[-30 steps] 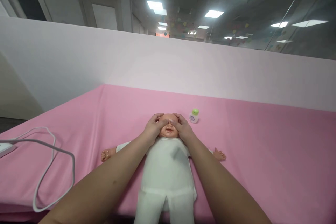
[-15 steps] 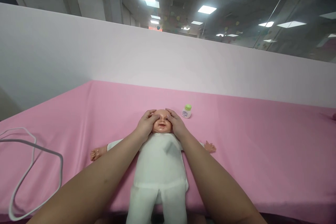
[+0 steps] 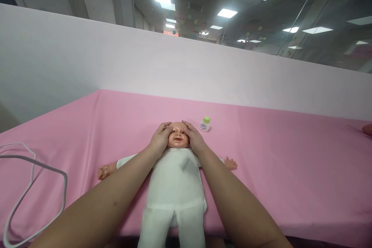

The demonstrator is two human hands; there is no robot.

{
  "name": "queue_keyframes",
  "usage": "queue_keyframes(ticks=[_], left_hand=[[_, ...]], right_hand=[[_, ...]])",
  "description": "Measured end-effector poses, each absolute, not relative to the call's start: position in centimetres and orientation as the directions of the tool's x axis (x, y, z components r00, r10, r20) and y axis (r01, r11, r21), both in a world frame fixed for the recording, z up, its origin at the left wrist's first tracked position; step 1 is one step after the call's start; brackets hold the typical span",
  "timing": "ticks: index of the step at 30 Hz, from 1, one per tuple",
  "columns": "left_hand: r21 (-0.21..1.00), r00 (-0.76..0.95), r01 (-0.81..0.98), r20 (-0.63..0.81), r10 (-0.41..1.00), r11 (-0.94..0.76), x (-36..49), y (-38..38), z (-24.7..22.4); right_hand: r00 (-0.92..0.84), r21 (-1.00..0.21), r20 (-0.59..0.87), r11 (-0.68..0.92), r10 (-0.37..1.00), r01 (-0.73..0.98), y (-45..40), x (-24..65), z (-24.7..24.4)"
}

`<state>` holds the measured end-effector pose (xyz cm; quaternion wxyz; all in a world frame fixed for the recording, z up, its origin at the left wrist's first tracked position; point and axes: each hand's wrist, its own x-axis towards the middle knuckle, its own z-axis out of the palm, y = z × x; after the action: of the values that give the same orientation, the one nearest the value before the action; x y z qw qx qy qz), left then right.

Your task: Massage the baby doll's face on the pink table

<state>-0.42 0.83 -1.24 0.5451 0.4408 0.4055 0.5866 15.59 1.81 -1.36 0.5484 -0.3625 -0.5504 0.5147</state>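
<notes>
A baby doll in a white suit lies on its back with its arms spread out to both sides. My left hand cups the left side of its head, fingers curled round the crown and thumb by the brow. On the opposite side, my right hand cups the head in the same way, its thumb at the temple. Between the two hands the doll's face stays uncovered. Just right of my right hand stands a small clear bottle with a green cap and a printed label.
A pink padded sheet covers the table. Along the back runs a white wall panel, with glass above it. A looped white cable lies at the left. Part of a brownish thing shows at the right edge.
Both thumbs have slid outward from near the doll's eyes to the sides of its brow. The hands stay round the head. The view has shifted slightly.
</notes>
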Motion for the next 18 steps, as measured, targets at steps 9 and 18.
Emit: queue_keyframes(ticks=[9, 18], left_hand=[[0.962, -0.036, -0.254, 0.093, 0.995, -0.099, -0.3, 0.3, -0.9], [0.989, -0.023, -0.107, 0.098, 0.995, -0.100, -0.4, 0.0, -0.5]], right_hand=[[-0.104, -0.969, 0.244, 0.237, 0.964, -0.072, 1.1, 15.6, -0.6], [-0.054, -0.957, 0.270, 0.274, 0.961, 0.097, 0.6, 15.5, -0.1]])
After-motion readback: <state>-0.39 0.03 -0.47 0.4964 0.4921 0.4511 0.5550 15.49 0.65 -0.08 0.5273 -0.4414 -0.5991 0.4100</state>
